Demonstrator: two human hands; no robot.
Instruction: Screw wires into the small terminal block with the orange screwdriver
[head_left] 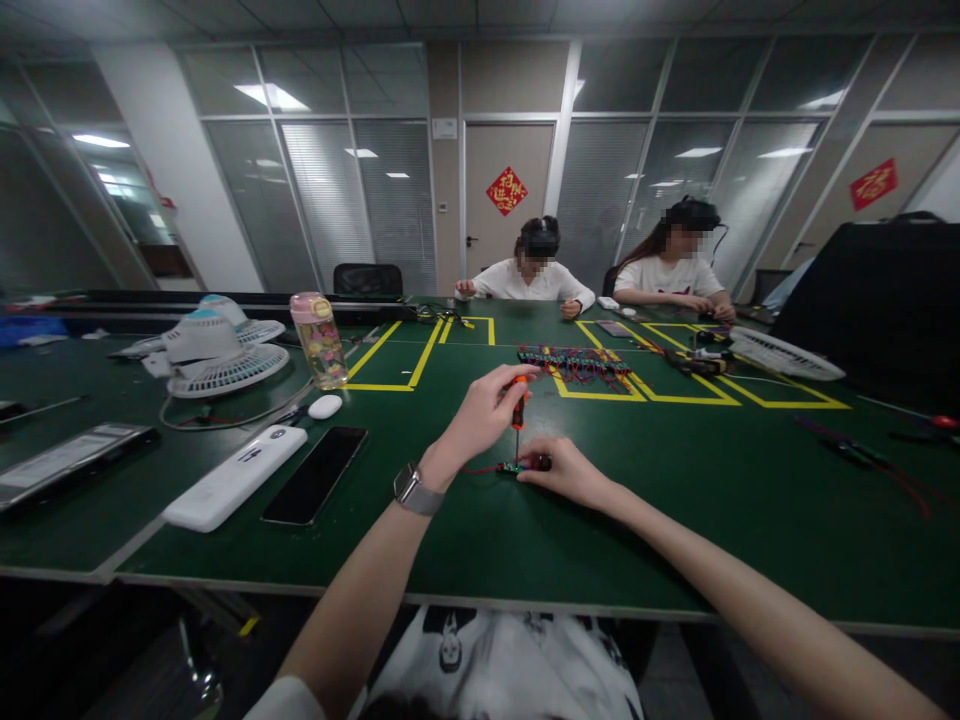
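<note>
My left hand [491,405], with a watch on its wrist, is closed around the orange and black handle of a screwdriver [518,410]. The screwdriver stands upright, its thin shaft pointing down at a small green circuit board [509,468] on the table. A red wire runs left from the board. My right hand [566,470] rests on the table with its fingers pinched at the board's right end, beside a small dark round part [543,462]. Just what the right fingertips grip is partly hidden. Beyond my hands lies a row of similar wired boards [577,363].
On the left of the green table [600,560] are a black phone [316,475], a white power bank [236,478], a water bottle [321,340] and white fans [217,350]. Two people sit across the table. More wired boards [851,450] lie at the right, near a black case [877,300].
</note>
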